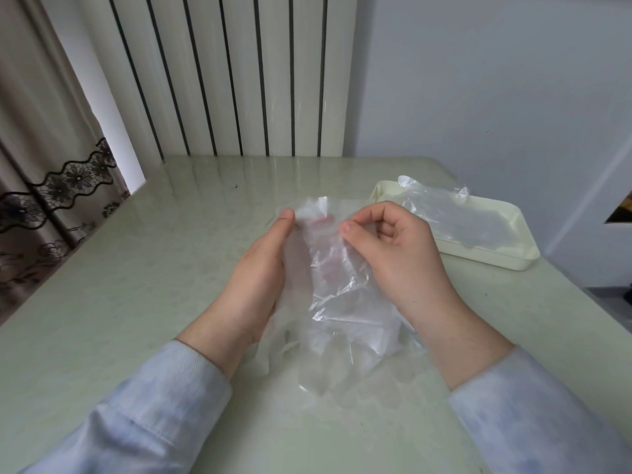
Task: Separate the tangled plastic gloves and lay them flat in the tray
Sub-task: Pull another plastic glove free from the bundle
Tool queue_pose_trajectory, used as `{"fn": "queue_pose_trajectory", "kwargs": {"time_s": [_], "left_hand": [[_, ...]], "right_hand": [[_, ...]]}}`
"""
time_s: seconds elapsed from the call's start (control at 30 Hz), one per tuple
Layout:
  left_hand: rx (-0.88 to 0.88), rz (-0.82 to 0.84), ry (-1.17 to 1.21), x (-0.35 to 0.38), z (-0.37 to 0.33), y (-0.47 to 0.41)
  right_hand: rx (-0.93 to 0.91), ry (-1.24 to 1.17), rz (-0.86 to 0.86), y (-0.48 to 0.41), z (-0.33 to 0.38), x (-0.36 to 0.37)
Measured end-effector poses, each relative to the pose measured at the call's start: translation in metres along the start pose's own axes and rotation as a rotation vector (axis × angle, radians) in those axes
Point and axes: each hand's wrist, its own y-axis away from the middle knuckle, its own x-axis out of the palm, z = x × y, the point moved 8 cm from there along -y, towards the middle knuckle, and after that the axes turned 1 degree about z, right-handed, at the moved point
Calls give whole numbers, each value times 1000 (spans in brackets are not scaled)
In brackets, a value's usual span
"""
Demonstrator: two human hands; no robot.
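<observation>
A bunch of clear plastic gloves [342, 302] hangs between my hands above the middle of the table, its finger ends trailing towards me. My left hand [260, 268] holds the bunch's left edge, thumb on top and fingers behind the film. My right hand [393, 248] pinches the top right edge between thumb and curled fingers. A cream tray [506, 258] sits at the right on the table, with another clear glove [455, 213] lying in it, partly draped over the far rim.
The pale green table [136, 285] reaches to a white radiator [222, 80] at the back. A lace-trimmed curtain [41, 186] hangs at the left edge. The table's right edge runs just past the tray.
</observation>
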Motion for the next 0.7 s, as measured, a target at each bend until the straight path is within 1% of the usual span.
{"fn": "queue_pose_trajectory", "kwargs": {"time_s": [0.13, 0.23, 0.33, 0.4, 0.5, 0.57, 0.6, 0.7], "left_hand": [[48, -11, -38, -1, -4, 2], [59, 35, -35, 4, -4, 4], [36, -9, -37, 1, -2, 3], [18, 5, -34, 0, 2, 1], [26, 3, -15, 1, 3, 1], [30, 1, -28, 2, 2, 2], [26, -4, -29, 1, 3, 2], [-8, -12, 10, -2, 6, 2]], "right_hand": [[-21, 10, -4, 0, 1, 0], [-40, 26, -21, 0, 1, -2], [-41, -8, -9, -2, 1, -2], [-74, -57, 80, 0, 12, 2], [-193, -130, 312, 14, 39, 16], [-232, -150, 391, 19, 48, 23], [-216, -136, 372, 17, 46, 24], [-110, -15, 209, 5, 28, 19]]}}
